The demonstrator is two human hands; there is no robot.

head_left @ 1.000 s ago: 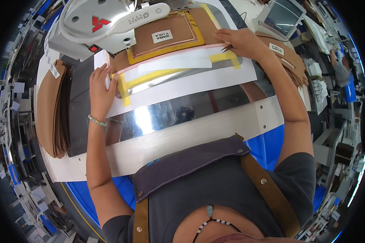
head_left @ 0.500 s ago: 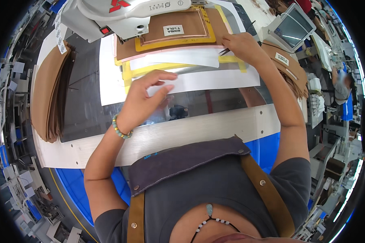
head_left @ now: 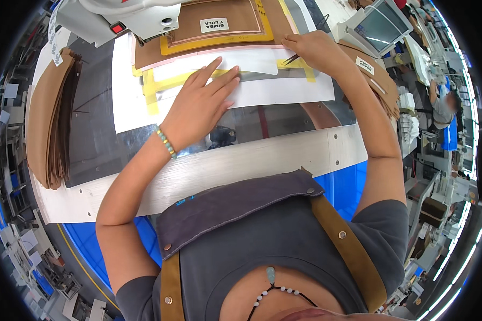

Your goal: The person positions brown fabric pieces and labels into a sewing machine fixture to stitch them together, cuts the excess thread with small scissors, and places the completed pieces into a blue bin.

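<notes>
- The left hand [head_left: 201, 107] has left the brown sheet's left edge and is now near the middle of the frame, fingers stretched and spread, gripping nothing visible; whether it presses on the white strip [head_left: 251, 64] and yellow tape [head_left: 151, 85] or hovers, I cannot tell.
- The right hand [head_left: 318, 52] stays at upper right, curled around a dark pointed tool [head_left: 290, 60], its fingertips at the sheet's lower right corner; how firmly they touch is unclear.
- The brown sheet [head_left: 150, 55] lies at upper centre, a yellow frame [head_left: 219, 47] on it; only the right hand is at its edge now, leaving the left one free for the strip.
- Beneath is a large white paper [head_left: 284, 93] on the table [head_left: 251, 142].
- Further out: a white machine [head_left: 112, 24] at upper left, brown pieces [head_left: 45, 123] at left.
</notes>
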